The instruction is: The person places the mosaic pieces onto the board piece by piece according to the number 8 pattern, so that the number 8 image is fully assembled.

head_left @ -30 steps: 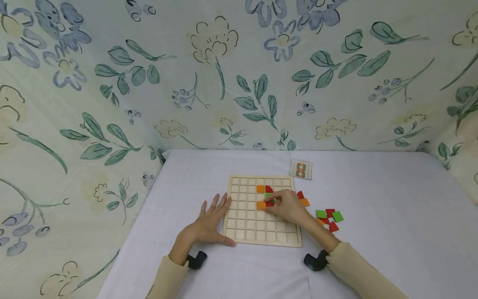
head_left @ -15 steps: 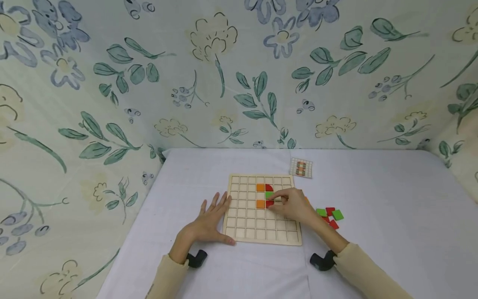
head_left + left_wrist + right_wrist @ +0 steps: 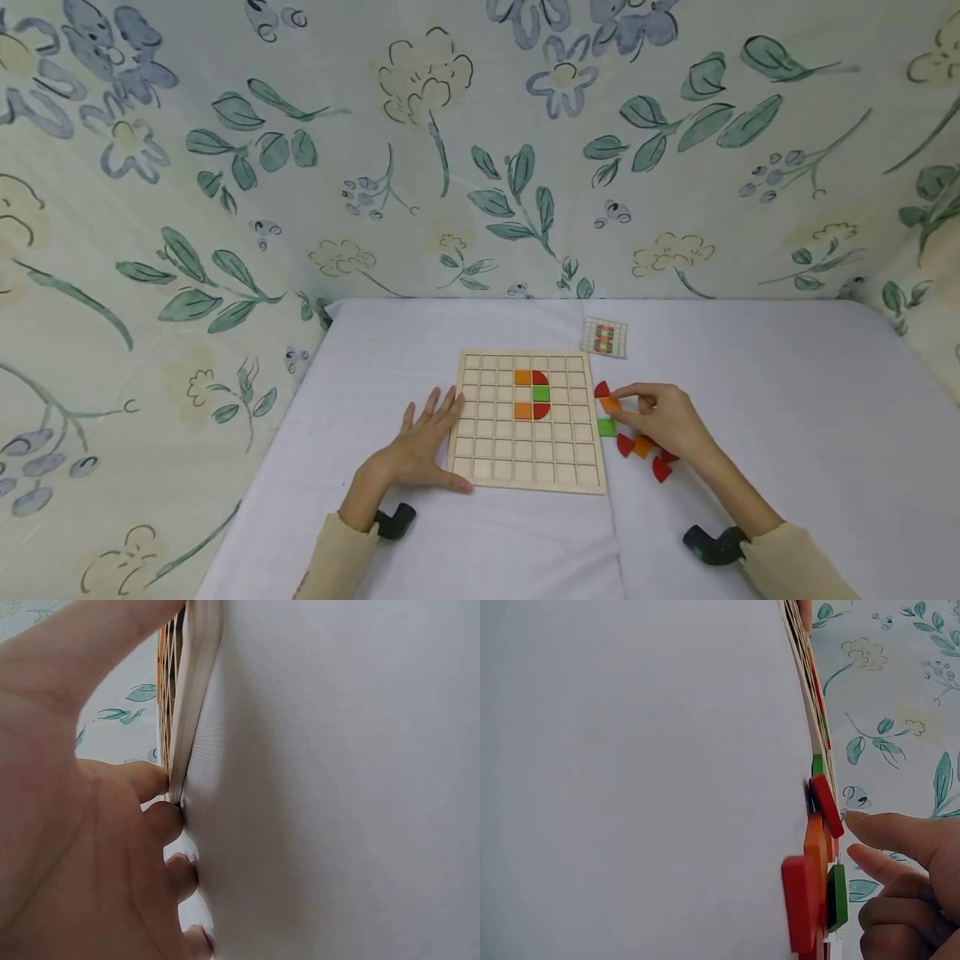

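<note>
The wooden grid board (image 3: 483, 429) holds two orange squares (image 3: 522, 411), two red rounded pieces (image 3: 541, 412) and a green square (image 3: 541, 393). My left hand (image 3: 422, 450) rests spread along the board's left edge; the left wrist view shows its fingers (image 3: 161, 821) against the rim. My right hand (image 3: 671, 423) is right of the board, thumb and index finger on either side of an orange piece (image 3: 609, 405) on the cloth. In the right wrist view a gap shows between these fingertips (image 3: 851, 834), other fingers curled, beside red (image 3: 800, 904) and green pieces (image 3: 837, 898).
A small pattern card (image 3: 604, 337) lies behind the board's back right corner. Loose pieces lie right of the board: a green one (image 3: 607, 427), an orange one (image 3: 642, 447) and several red ones (image 3: 661, 469). White cloth (image 3: 795, 400) covers the table, with a floral curtain (image 3: 525, 167) behind.
My right hand has left the red piece on the board and moved right to the loose pieces, uncovering the board's right side. My left hand has stayed in place.
</note>
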Available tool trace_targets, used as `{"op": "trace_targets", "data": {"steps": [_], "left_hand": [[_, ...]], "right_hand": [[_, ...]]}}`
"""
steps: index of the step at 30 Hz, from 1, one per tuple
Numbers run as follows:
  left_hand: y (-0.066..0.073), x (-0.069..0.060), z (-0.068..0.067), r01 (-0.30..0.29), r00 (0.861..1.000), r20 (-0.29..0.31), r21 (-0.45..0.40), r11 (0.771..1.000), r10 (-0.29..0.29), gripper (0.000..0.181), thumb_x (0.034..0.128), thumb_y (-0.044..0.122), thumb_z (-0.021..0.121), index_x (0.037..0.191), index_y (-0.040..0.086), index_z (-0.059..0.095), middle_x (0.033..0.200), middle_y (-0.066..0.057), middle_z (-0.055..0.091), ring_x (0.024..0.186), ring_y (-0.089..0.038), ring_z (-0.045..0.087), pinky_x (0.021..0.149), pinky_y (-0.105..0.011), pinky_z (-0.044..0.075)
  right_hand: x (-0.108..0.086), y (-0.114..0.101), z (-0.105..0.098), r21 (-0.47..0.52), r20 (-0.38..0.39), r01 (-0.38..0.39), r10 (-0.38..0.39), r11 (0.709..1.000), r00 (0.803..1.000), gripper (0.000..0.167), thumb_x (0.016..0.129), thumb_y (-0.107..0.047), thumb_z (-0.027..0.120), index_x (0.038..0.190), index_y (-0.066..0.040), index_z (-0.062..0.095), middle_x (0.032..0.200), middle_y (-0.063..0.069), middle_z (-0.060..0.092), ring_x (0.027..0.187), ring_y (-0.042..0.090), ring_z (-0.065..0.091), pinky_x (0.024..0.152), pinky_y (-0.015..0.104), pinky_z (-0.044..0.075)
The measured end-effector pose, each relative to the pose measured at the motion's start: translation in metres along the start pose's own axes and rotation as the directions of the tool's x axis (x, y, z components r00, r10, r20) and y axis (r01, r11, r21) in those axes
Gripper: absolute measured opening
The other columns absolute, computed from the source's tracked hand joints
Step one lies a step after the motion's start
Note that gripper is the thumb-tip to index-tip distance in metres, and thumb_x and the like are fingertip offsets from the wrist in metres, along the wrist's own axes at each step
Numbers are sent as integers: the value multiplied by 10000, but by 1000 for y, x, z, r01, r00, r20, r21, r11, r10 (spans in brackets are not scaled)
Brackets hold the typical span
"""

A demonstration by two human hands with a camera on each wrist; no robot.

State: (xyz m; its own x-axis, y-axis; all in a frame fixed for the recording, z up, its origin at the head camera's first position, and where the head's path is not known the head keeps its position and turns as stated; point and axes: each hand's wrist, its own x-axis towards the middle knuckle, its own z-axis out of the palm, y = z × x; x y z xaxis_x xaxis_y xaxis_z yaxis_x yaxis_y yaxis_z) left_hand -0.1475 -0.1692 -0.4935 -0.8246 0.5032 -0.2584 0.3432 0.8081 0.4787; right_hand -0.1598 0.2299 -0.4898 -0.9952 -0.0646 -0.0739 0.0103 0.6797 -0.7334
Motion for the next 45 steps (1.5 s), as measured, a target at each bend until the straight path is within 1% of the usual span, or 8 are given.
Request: {"op": "trace_targets", "data": {"steps": [6, 11, 16, 21, 26, 31, 38, 45], "left_hand": [[-1, -2, 0, -4, 1000, -8, -8, 1000, 4, 1385, 708, 617, 885, 1673, 97, 38, 1760, -92, -41, 1624, -366, -116, 1256, -699, -77], [-2, -1, 1, -1, 1000, -6, -6, 1000, 1, 1385, 710, 628, 879, 1675, 106, 32, 1760, -87, -45, 1625, -357, -122, 1258, -694, -79], [-1, 0, 1, -2, 1000, -4, -3, 1000, 2, 1388, 711, 632, 877, 1675, 110, 25, 1760, -86, -46, 1625, -354, -125, 1259, -691, -80], [0, -1, 1, -6, 1000, -1, -2, 1000, 6, 1388, 712, 628, 878, 1674, 104, 25, 1759, -93, -46, 1624, -359, -123, 1258, -694, -79], [0, -2, 0, -11, 1000, -2, -12, 1000, 11, 1382, 715, 617, 881, 1673, 97, 32, 1758, -98, -49, 1622, -365, -124, 1255, -697, -84], [-1, -1, 0, -13, 1000, -5, -12, 1000, 13, 1383, 715, 620, 880, 1673, 94, 31, 1758, -98, -50, 1623, -363, -124, 1255, -697, -83], [-2, -1, 1, -2, 1000, -7, -1, 1000, 2, 1389, 707, 626, 883, 1675, 105, 34, 1760, -88, -43, 1625, -357, -119, 1261, -689, -79], [-2, -1, 1, -8, 1000, -13, -11, 1000, 8, 1385, 710, 621, 883, 1674, 103, 35, 1760, -90, -45, 1624, -361, -120, 1258, -693, -84]], "right_hand": [[3, 4, -2, -53, -22, 5, -6, 999, 1000, 389, 869, -214, 841, 1193, -20, 749, 570, -14, 388, 488, 142, 363, 431, 233, 275], [9, 2, 0, -68, 8, 20, -20, 998, 1000, 383, 858, -185, 847, 1189, -17, 753, 575, -19, 378, 504, 138, 356, 455, 220, 247], [10, 4, 0, -87, 14, -4, 5, 996, 1000, 348, 864, -186, 841, 1162, -27, 758, 585, -10, 388, 506, 153, 380, 449, 222, 280], [6, 7, -4, -75, 20, -27, 29, 997, 999, 353, 875, -181, 830, 1175, -15, 746, 587, -1, 404, 516, 170, 402, 450, 229, 308], [6, 9, -7, -68, 19, -20, 22, 997, 1000, 387, 879, -207, 830, 1204, -18, 738, 586, -3, 406, 510, 164, 405, 440, 237, 317], [13, 10, -5, -62, 5, -11, 12, 998, 1000, 409, 887, -234, 826, 1232, -33, 737, 577, 0, 403, 493, 157, 379, 432, 234, 295], [27, 5, 1, -34, 25, -10, 10, 999, 1000, 440, 895, -274, 821, 1266, -57, 727, 578, 7, 401, 470, 178, 378, 421, 233, 291], [34, -1, 6, -25, 51, -28, 29, 999, 998, 414, 921, -245, 795, 1289, -70, 727, 596, 28, 438, 517, 202, 431, 446, 233, 322]]}}
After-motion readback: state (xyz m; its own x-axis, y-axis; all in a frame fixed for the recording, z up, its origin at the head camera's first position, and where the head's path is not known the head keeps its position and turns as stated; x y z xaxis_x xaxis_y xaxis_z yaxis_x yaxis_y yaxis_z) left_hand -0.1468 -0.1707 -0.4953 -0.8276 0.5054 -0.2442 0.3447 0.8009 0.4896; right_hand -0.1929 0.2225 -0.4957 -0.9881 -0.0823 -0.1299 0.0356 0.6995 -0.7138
